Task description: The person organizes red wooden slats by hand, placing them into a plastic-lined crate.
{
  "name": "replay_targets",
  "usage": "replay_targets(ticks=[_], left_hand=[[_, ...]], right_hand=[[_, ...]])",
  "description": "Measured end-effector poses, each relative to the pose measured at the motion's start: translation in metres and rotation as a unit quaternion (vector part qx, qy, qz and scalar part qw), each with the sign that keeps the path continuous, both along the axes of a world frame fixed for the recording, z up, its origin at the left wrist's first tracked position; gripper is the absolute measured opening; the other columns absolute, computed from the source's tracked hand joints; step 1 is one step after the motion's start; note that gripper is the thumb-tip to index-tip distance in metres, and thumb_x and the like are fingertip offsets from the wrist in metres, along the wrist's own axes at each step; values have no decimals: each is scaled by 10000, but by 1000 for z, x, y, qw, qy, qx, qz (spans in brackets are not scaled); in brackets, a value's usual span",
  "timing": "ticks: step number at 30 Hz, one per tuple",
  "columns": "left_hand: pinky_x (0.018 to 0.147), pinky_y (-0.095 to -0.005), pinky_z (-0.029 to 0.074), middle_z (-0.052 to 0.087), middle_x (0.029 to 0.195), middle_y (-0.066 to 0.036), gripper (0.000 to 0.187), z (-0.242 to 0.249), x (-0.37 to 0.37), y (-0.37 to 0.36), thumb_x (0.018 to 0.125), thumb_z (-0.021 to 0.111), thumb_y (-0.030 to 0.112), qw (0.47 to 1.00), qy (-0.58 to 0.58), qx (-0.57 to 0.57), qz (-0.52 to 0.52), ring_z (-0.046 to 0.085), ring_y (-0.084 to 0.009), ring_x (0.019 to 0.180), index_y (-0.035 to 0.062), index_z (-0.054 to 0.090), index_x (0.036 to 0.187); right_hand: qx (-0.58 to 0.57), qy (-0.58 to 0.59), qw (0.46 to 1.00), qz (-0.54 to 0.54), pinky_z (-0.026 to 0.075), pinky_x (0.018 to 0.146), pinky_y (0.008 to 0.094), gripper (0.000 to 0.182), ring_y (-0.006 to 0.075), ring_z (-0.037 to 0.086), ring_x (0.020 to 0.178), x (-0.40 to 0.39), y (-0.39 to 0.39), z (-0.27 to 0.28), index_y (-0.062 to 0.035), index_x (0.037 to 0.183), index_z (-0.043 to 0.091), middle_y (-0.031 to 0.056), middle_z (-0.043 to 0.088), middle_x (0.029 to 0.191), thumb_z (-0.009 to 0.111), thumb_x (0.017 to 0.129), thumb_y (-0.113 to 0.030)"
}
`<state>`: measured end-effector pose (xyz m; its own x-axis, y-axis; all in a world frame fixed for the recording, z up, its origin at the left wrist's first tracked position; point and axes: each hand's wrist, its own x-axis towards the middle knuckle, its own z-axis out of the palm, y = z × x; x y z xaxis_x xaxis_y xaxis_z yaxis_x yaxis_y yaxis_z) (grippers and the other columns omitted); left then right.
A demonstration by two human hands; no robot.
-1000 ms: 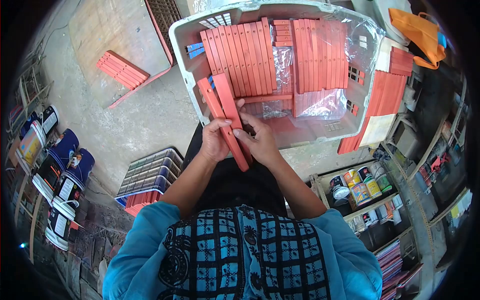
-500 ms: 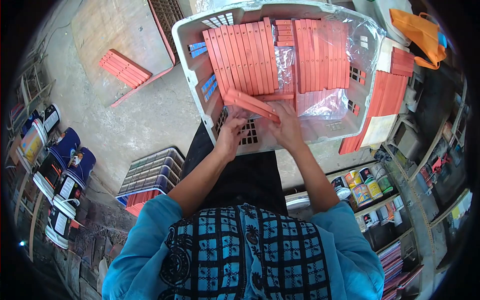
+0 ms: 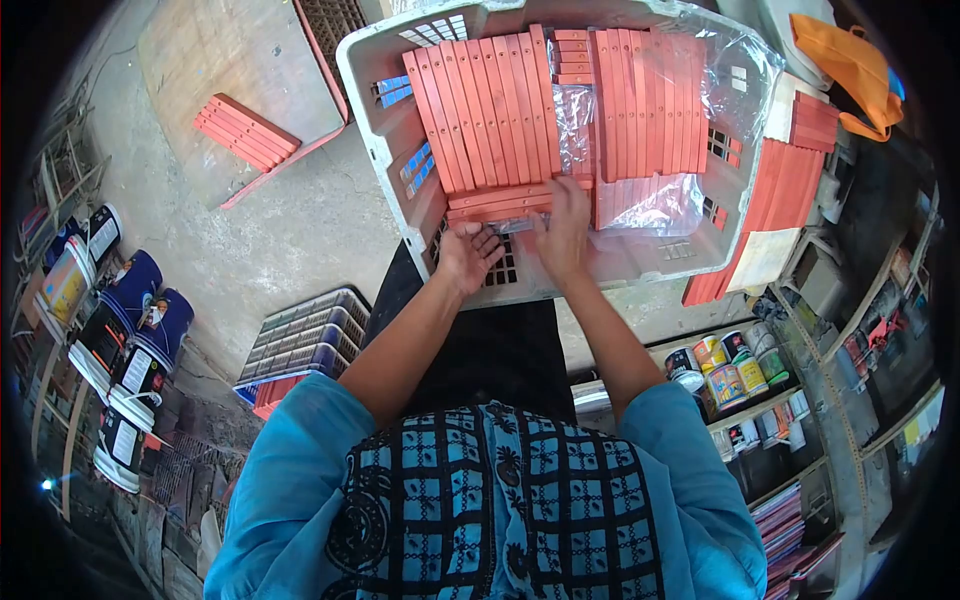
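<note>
A grey plastic crate (image 3: 395,190) in front of me holds rows of red wooden strips with small holes (image 3: 485,110). Across the near ends of the left row lie red crosswise strips (image 3: 495,204). My right hand (image 3: 568,228) is at their right end, fingers on the far side and thumb on the near side, gripping them. My left hand (image 3: 468,258) is near their left end, palm turned up and fingers spread, holding nothing. Clear plastic film (image 3: 650,205) lies in the crate to the right of my right hand.
A few red strips (image 3: 245,132) lie on a board (image 3: 185,60) at the left. Stacked crates (image 3: 305,335) stand by my left leg. Paint buckets (image 3: 130,290) line the far left, and tins (image 3: 725,380) sit on a shelf at right. Red slats (image 3: 775,200) lie beyond the crate.
The red strips that were tilted up between my hands now lie flat across the near ends of the left row. My left hand has come away from them; my right hand stays at their end.
</note>
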<state>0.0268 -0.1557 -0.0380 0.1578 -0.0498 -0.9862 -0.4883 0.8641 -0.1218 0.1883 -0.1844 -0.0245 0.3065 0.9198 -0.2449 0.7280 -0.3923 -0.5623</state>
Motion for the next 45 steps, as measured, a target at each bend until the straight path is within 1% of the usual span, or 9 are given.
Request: replay_targets(ticks=[3, 6, 8, 11, 17, 26, 34, 39, 45], left_hand=[[1034, -448, 363, 508, 1132, -167, 406, -7, 1, 2, 755, 551, 214, 999, -6, 3, 32, 477, -311, 1129, -33, 482, 1069], [1028, -455, 372, 523, 1149, -185, 452, -11, 0, 2, 759, 534, 241, 997, -19, 4, 80, 491, -320, 1140, -55, 488, 1098], [1024, -457, 377, 532, 1149, -188, 471, -15, -2, 0, 762, 531, 256, 994, -32, 9, 99, 497, -321, 1141, -61, 488, 1108], [1023, -457, 377, 542, 1138, -183, 478, -10, -6, 0, 765, 531, 272, 995, -39, 10, 92, 501, -320, 1140, -57, 490, 1109], [1026, -448, 358, 550, 1083, -138, 409, -10, -3, -3, 777, 535, 272, 1000, 22, 4, -5, 502, -298, 1094, 8, 507, 1089], [1054, -440, 319, 485, 1297, -99, 521, 23, -21, -8, 793, 522, 246, 995, -10, 24, -100, 422, -270, 1230, 43, 470, 1269], [938, -339, 416, 558, 1229, -98, 391, 105, -64, 43, 880, 456, 187, 958, -101, 208, -168, 534, -198, 1137, 0, 516, 1218], [846, -299, 452, 606, 1153, -112, 339, 122, -126, 72, 881, 449, 164, 915, 50, 392, -78, 601, -184, 1015, -7, 554, 1153], [873, -301, 423, 589, 1173, -87, 375, 93, -185, 42, 850, 474, 187, 958, 121, 260, -23, 565, -164, 1023, 9, 534, 1174]], right_hand=[[-18, 92, 954, -286, 355, 1009, 388, 513, 307, 472, 1158, -11, -20, -9, -24, 1256, 459, 165, 500, 1190, 578, 763, 45], [-73, 336, 804, -485, 393, 977, 395, 483, 278, 511, 1120, -5, -32, -30, -29, 1257, 456, 147, 516, 1193, 546, 792, 68], [-55, 534, 627, -564, 434, 938, 398, 447, 249, 534, 1095, -3, -28, -33, -30, 1228, 469, 128, 528, 1197, 544, 799, 68], [-44, 548, 603, -577, 434, 941, 414, 417, 254, 542, 1093, -6, -23, -32, -43, 1215, 479, 123, 556, 1154, 520, 815, 67], [-65, 472, 644, -598, 444, 890, 362, 409, 219, 551, 1044, 1, -26, -19, -34, 1217, 474, 85, 574, 1091, 531, 821, 51], [59, 215, 854, -469, 434, 714, 204, 296, 79, 488, 795, 41, -11, -19, 24, 1149, 507, 6, 518, 918, 539, 855, 14], [120, 137, 913, -364, 448, 842, 266, 331, 142, 534, 953, 10, 53, 31, 38, 1200, 470, 89, 549, 1063, 538, 877, 8], [215, 173, 958, -75, 439, 874, 287, 332, 168, 542, 997, -86, 139, 89, 25, 1229, 468, 112, 532, 1133, 496, 901, -10], [93, 170, 963, 187, 375, 995, 440, 587, 373, 446, 1173, -236, 225, 21, 2, 1330, 375, 234, 426, 1265, 595, 789, -47]])
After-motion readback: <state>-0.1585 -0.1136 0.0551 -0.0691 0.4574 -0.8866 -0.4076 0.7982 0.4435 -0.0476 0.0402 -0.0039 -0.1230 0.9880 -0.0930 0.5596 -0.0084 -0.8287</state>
